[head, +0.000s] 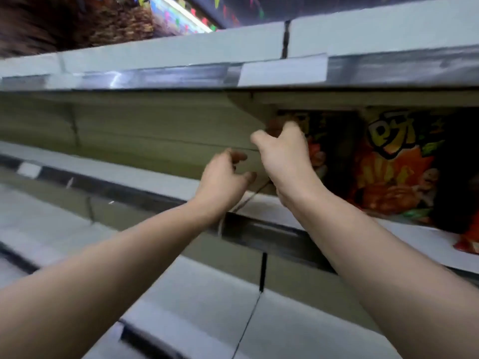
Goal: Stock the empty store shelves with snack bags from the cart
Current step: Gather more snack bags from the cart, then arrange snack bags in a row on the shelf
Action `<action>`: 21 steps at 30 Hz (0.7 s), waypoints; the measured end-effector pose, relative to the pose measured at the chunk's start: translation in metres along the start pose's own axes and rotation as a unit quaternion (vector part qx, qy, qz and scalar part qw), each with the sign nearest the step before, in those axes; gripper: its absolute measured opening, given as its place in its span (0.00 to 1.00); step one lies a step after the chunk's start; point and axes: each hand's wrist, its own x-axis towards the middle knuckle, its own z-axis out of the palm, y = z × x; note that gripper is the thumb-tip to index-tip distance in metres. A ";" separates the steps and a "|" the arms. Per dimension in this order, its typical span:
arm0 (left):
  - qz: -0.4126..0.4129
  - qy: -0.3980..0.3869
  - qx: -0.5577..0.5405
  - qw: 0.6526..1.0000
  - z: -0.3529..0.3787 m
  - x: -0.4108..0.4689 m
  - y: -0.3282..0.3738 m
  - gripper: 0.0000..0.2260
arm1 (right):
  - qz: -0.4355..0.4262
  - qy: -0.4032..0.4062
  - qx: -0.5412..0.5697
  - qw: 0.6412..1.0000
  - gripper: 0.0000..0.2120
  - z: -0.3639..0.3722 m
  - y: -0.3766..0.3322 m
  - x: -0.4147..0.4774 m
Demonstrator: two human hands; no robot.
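Orange foil shows at the right end of the middle shelf (145,161), where a snack bag (317,151) stands upright against the olive back panel (129,125), partly hidden behind the right hand (283,154). That hand reaches up to the bag's top left corner, and its fingers (291,126) curl over the corner with the thumb jutting out to the left, so they seem to pinch the edge. Motion blur keeps the grip from being certain.

The left hand (223,177) hangs just beside and a little below the right one, in front of the bare back panel. Its fingers (237,155) are half curled, set apart from the thumb, and hold nothing.

To the right, past a dark gap, a second bag (391,174) stands on the same shelf. It is orange with large yellow characters near its top. The corner of a red bag (467,243) lies at the shelf's front lip near the right edge of the view.

A black price rail (259,235) runs along the front of the middle shelf. An upper shelf (181,47) of pale grey metal crosses above the hands, and brown things stand on its left end, too blurred to tell. A lower shelf (197,294) lies beneath the forearms.
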 end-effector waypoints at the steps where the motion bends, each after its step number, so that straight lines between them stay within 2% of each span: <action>1: 0.001 0.040 -0.009 0.999 -0.012 -0.018 -0.007 0.14 | -0.018 -0.013 0.034 0.999 0.12 0.009 -0.004 -0.013; 4: -0.018 0.120 0.008 0.993 -0.051 -0.073 -0.031 0.13 | -0.028 -0.091 0.176 0.980 0.10 0.043 -0.009 -0.047; 6: -0.059 0.146 0.034 0.987 -0.079 -0.105 -0.051 0.13 | -0.011 -0.140 0.223 0.965 0.09 0.072 -0.011 -0.070; 13: -0.232 0.216 0.093 0.944 -0.184 -0.198 -0.125 0.13 | 0.012 -0.337 0.246 0.909 0.08 0.190 -0.022 -0.158; 21: -0.334 0.285 0.112 0.892 -0.306 -0.264 -0.201 0.11 | 0.064 -0.464 0.221 0.856 0.07 0.334 -0.034 -0.248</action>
